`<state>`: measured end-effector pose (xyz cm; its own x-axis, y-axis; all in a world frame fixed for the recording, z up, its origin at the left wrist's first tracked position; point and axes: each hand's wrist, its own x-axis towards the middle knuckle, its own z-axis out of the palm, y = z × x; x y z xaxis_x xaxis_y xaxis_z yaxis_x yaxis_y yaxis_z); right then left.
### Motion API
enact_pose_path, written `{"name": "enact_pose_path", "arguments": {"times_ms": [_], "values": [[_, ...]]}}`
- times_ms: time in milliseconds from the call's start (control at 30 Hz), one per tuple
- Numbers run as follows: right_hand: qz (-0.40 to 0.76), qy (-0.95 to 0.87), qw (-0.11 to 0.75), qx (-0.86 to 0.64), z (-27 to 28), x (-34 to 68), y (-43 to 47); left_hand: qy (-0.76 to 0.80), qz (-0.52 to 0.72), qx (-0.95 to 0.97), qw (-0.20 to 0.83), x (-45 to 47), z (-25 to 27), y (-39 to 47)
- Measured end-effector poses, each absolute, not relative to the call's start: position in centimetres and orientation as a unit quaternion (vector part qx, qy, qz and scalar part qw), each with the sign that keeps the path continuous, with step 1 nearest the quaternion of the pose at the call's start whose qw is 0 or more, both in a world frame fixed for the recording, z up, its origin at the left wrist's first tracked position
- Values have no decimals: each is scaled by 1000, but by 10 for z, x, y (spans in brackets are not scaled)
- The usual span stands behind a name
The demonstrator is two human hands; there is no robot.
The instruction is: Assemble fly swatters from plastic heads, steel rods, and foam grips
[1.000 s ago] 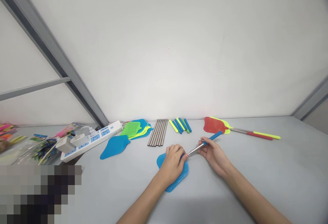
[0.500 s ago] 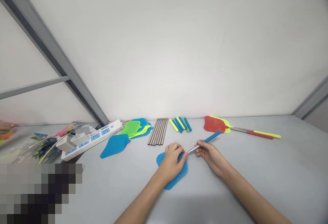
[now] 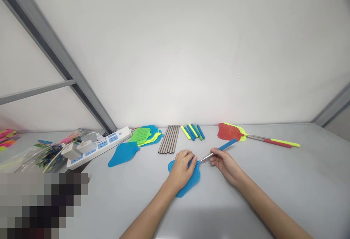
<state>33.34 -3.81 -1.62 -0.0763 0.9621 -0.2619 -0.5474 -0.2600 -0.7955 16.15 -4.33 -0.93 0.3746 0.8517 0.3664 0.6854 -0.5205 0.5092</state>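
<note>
A blue perforated fly swatter head (image 3: pixel 191 184) lies on the table under my left hand (image 3: pixel 182 168), whose bent fingers and thumb grip it near its neck; the fingertips are partly hidden. My right hand (image 3: pixel 225 164) pinches a thin metal rod (image 3: pixel 207 157) with a blue handle (image 3: pixel 227 144). The rod slants down to the left, and its lower end meets the neck of the blue head. How deep the joint goes I cannot tell.
Metal tubes (image 3: pixel 168 139) lie behind my left hand, beside several coloured handles (image 3: pixel 193 131). Loose swatter heads (image 3: pixel 124 153) and a power strip (image 3: pixel 100 148) are at left. A red fly swatter (image 3: pixel 229 132) and a yellow one (image 3: pixel 284 142) lie at back right.
My left thumb has drawn back from the rod's tip, and the blue neck now shows against the rod. My right hand has barely moved.
</note>
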Motion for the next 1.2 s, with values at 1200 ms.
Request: {"name": "enact_pose_path", "arguments": {"times_ms": [1200], "values": [[646,-191,642,-366,-21,346,-28,502,388,754,169,148,-20,-33]]}}
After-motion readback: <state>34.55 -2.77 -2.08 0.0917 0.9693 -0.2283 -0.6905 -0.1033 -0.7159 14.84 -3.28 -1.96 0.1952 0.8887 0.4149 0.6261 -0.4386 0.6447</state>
